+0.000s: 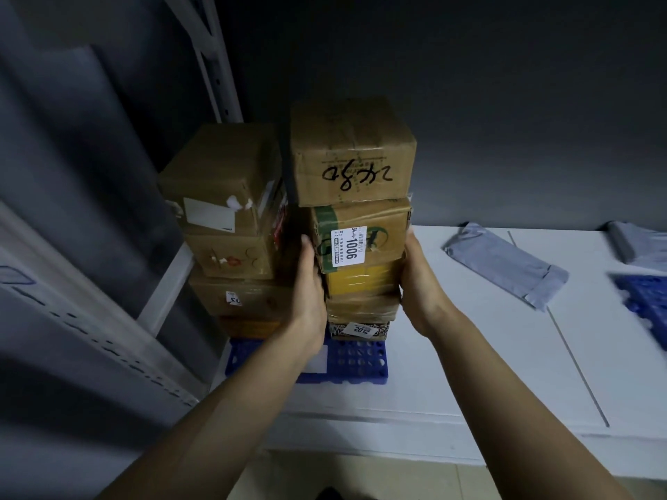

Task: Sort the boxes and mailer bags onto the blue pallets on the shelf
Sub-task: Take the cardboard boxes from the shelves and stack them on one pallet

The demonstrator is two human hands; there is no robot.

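Two stacks of cardboard boxes stand on a blue pallet (346, 362) at the left end of the white shelf (451, 373). The right stack is topped by a brown box (352, 153) with black handwriting, above a box with a white "1006" label (361, 234) and a yellow box (361, 281). My left hand (306, 290) presses the left side of this stack at the labelled and yellow boxes. My right hand (420, 283) presses its right side. The left stack (227, 225) stands close beside it.
A grey mailer bag (505, 261) lies flat on the shelf to the right. Another grey bag (635, 243) and a second blue pallet (646, 301) sit at the far right edge. A white shelf upright (216, 66) rises at the back left.
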